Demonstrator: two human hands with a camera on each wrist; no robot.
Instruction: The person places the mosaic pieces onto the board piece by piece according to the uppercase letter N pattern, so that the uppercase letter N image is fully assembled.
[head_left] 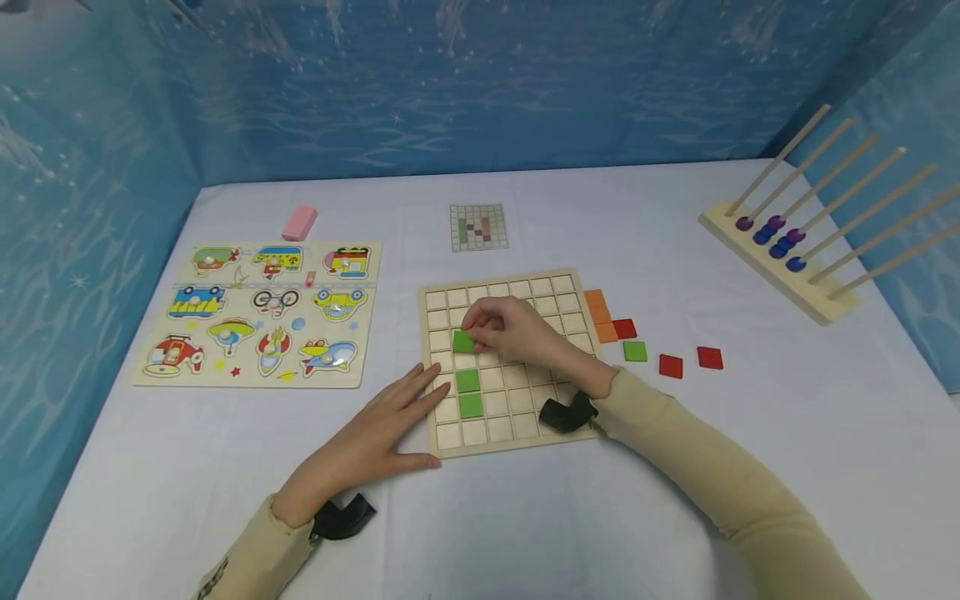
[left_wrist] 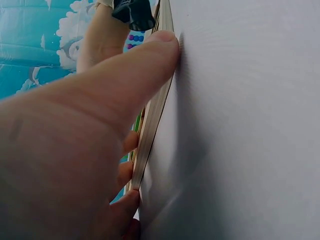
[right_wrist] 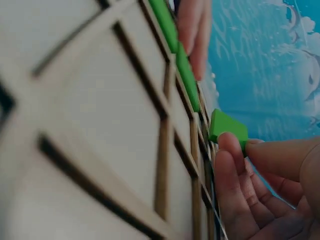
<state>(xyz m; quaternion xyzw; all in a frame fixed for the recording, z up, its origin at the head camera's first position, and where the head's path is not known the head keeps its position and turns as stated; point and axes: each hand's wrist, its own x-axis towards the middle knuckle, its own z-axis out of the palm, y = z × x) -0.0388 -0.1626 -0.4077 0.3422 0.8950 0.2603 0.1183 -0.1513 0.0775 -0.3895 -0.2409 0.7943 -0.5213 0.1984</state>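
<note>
A wooden grid board (head_left: 525, 444) lies on the white table, with two green square tiles (head_left: 468, 393) set in its second column from the left. My right hand (head_left: 521, 331) is over the board's upper left area and pinches another green tile (right_wrist: 227, 126) between thumb and fingers. In the right wrist view that tile is tilted and held above the grid. Along the board's left edge my left hand (head_left: 375, 433) rests with spread, straight fingers; its thumb (left_wrist: 145, 55) touches the front side of the board in the left wrist view.
Orange tiles (head_left: 597, 308), red tiles (head_left: 671, 367) and a green tile (head_left: 635, 351) lie right of the board. Behind it is a small pattern card (head_left: 480, 240). A vehicle puzzle (head_left: 247, 312) and pink block (head_left: 300, 223) are left; a peg stand (head_left: 795, 279) with beads stands right.
</note>
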